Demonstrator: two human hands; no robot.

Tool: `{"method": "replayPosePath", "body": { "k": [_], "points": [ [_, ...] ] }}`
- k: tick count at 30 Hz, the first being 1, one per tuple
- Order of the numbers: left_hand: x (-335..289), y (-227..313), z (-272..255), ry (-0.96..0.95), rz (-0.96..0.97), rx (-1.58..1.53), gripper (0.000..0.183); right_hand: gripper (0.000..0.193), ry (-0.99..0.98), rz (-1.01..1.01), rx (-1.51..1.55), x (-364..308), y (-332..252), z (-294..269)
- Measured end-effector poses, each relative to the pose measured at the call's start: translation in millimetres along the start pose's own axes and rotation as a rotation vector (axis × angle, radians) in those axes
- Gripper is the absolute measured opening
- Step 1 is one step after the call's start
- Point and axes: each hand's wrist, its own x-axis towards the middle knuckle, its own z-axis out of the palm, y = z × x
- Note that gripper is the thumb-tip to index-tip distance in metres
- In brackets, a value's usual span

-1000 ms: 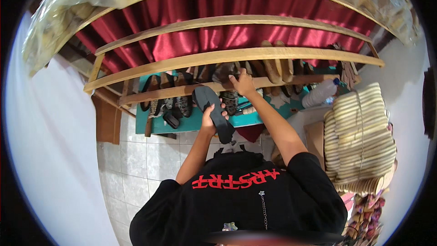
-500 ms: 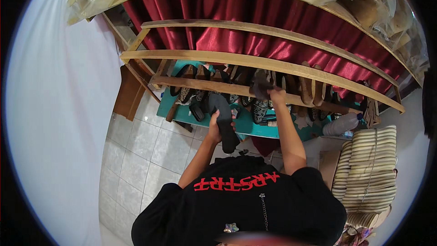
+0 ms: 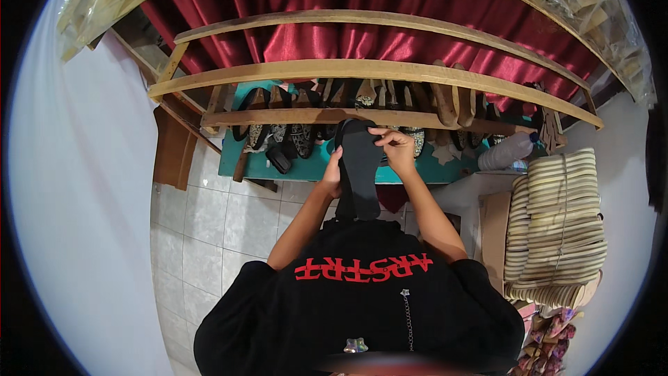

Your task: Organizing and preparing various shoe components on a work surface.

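"Head view: where are the flat, black, shoe-shaped soles (image 3: 363,174)?"
"Overlapping, held near the teal, flat-topped surface (image 3: 313,166)."
"And the fingers (image 3: 381,132)?"
"Left hand (image 3: 332,175) grips the soles' left side; right hand (image 3: 396,147) pinches narrowly at their upper right edge."

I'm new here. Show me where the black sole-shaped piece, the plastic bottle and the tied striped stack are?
Black sole-shaped piece (image 3: 363,175): head view, middle of its flat face.
Plastic bottle (image 3: 504,152): head view, its side.
Tied striped stack (image 3: 544,219): head view, its layered front.
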Motion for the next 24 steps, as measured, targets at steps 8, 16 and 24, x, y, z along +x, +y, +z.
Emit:
{"method": "replayPosePath", "body": {
  "k": [8, 16, 24],
  "points": [
    [7, -15, 5, -0.372, -0.075, -0.273, 0.059, 0.027, -0.146, 0.000, -0.454, -8, -24, -8],
    [29, -30, -5, 0.092, 0.127, 0.192, 0.040, 0.063, -0.098, 0.490, -0.374, -33, -41, -1],
    [31, -23, 10, 0.004, 0.091, -0.130, 0.040, 0.053, -0.031, 0.473, -0.403, -50, -20, -14]
  ]
}}
